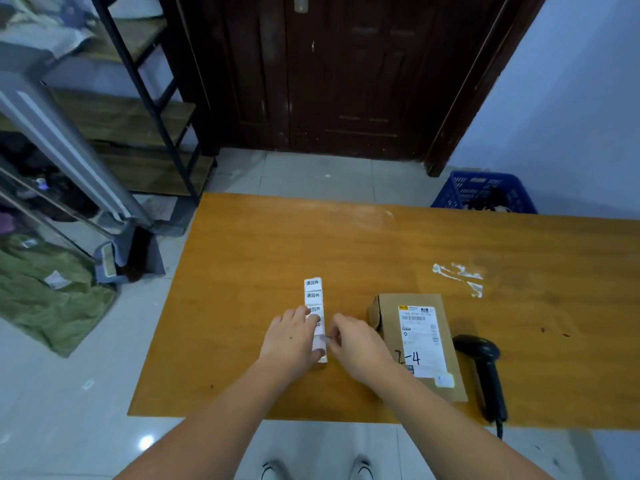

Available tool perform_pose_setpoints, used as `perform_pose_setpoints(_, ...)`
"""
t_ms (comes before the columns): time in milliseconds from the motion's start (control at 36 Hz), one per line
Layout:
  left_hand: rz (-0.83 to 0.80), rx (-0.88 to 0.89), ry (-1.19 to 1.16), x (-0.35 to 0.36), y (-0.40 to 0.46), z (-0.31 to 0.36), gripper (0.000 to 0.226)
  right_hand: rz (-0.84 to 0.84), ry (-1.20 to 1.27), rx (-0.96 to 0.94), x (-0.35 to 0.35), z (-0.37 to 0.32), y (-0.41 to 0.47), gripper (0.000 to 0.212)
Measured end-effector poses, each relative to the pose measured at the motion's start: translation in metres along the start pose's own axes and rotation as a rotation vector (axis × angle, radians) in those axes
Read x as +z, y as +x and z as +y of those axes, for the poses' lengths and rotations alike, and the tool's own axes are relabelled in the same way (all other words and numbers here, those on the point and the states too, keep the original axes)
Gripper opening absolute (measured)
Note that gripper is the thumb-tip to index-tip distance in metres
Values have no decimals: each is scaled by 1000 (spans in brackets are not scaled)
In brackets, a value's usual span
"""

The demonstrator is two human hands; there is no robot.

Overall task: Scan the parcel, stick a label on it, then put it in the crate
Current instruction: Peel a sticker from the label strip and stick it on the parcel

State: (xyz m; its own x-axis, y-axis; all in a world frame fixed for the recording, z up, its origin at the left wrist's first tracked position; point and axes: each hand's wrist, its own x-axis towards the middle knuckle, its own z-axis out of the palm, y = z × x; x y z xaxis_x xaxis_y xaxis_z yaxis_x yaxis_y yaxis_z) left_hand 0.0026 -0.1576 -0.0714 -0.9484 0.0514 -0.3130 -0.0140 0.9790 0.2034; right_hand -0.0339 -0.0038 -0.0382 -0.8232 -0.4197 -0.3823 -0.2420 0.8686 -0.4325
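Note:
A white strip of printed labels (313,295) lies on the orange table (346,244). My left hand (292,339) presses down on the strip's near part. My right hand (356,344) pinches at a label's edge right beside it, fingertips touching the strip. To the right lies a flat brown cardboard parcel (384,310) with a white shipping label and "2-4" written on it. A black handheld scanner (485,372) rests on the table just right of the parcel. A blue plastic crate (485,190) stands on the floor beyond the table's far right edge.
White sticker scraps (459,277) cling to the table behind the parcel. A dark wooden door (339,71) is straight ahead. Metal shelving (145,109) and green cloth bundles (52,292) fill the left side. My shoes show at the table's near edge.

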Motion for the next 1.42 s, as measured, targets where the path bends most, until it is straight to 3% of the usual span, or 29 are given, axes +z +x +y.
perform_pose_setpoints(167,102,17,-212,-51,5,41,27,81,142,28,-46,18,-14,9)
perform_pose_setpoints(417,111,-29,-397,-79,24,119,24,190,484,166,-102,69,-33,2)
perform_pose_setpoints(500,95,-69,-478,-79,30,145,22,204,626,215,-115,91,-44,12)
perform_pose_setpoints(694,82,-167,-628,-66,41,193,19,201,753,267,-123,140,-54,13)
perform_pose_setpoints(1167,102,-355,-705,-42,84,207,14,251,662,332,-104,173,-11,7)
perform_pose_setpoints(1417,78,-406,-558,-39,110,212,10,266,627,378,-100,182,10,9)
